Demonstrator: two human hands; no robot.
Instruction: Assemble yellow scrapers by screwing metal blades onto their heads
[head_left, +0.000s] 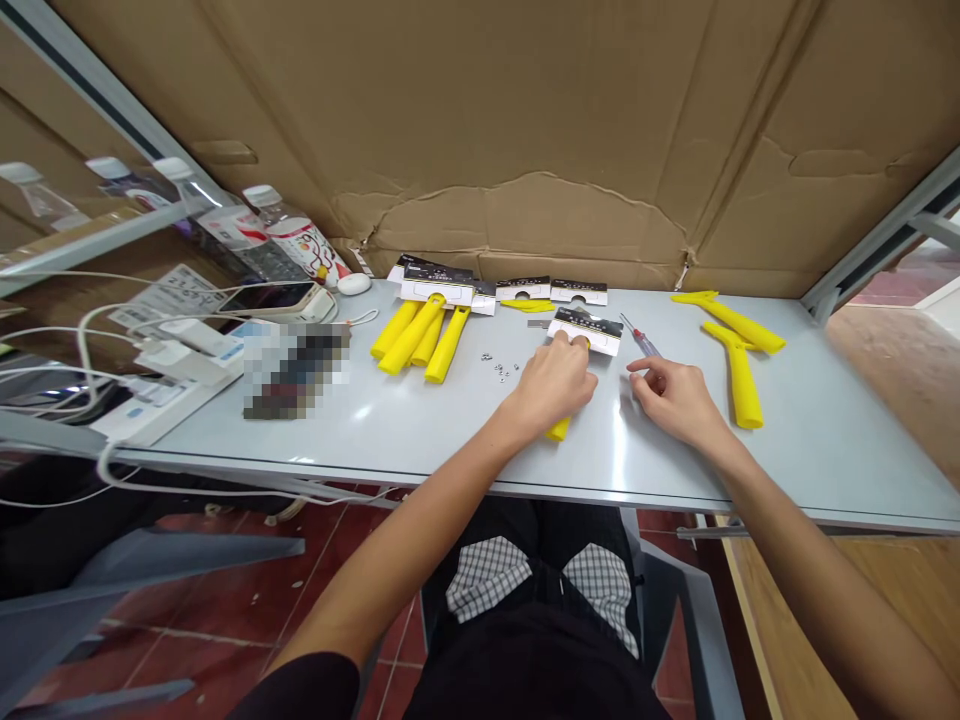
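My left hand [551, 385] is closed around a yellow plastic handle [559, 430] whose wide end carries a white and black printed card sleeve [587, 332]. Most of that handle is hidden beneath the hand. To its right, my right hand [675, 400] has thumb and index finger drawn together; whatever may be between them is too small to make out. Just beyond those fingers is a screwdriver [643, 343] with a clear handle and a red collar, tip pointing away to the left. Several small metal fasteners [499, 367] lie scattered left of my left hand.
Yellow handles with card sleeves [412, 335] are stacked at the left back. Two bare yellow handles [739, 380] lie at the right. More card sleeves [577, 292] stand at the back by the cardboard wall [525, 130]. Bottles [300, 240], a power strip [176, 385] and cables crowd the left.
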